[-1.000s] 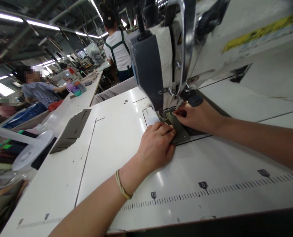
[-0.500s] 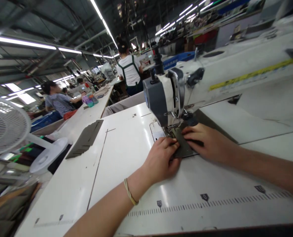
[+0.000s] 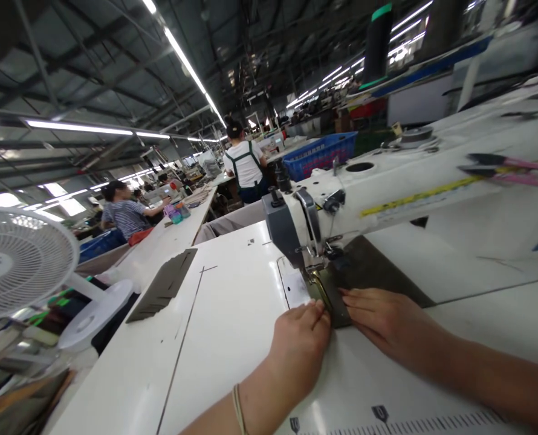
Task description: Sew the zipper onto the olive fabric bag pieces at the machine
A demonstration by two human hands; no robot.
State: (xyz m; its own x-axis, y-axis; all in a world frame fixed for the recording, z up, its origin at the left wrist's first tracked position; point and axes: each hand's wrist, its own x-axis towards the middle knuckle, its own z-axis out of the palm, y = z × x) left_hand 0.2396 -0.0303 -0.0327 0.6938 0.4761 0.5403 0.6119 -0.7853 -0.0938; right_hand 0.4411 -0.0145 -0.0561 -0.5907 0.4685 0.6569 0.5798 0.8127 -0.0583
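A dark olive fabric piece (image 3: 373, 272) lies under the needle end of a white and grey sewing machine (image 3: 287, 223), its near end sticking out toward me. Along its left side by the presser foot runs a narrow gold-coloured strip (image 3: 322, 290), perhaps zipper teeth. My left hand (image 3: 300, 344) is closed, thumb and fingers pinching the near left edge of the fabric. My right hand (image 3: 387, 317) rests on the right side of the cloth with fingers stretched out and held flat. The fingertips of the left hand are partly hidden.
A stack of olive fabric pieces (image 3: 162, 287) lies on the white table (image 3: 223, 332) to the left. Pink-handled snips (image 3: 509, 169) rest on the machine arm. A white fan (image 3: 24, 266) stands at far left. Two co-workers sit or stand farther back, near a blue crate (image 3: 321, 154).
The view has tilted up. Both hands sit closer to me relative to the machine, uncovering the gold-coloured strip and more fabric. My right fingers have straightened. The snips have come into view.
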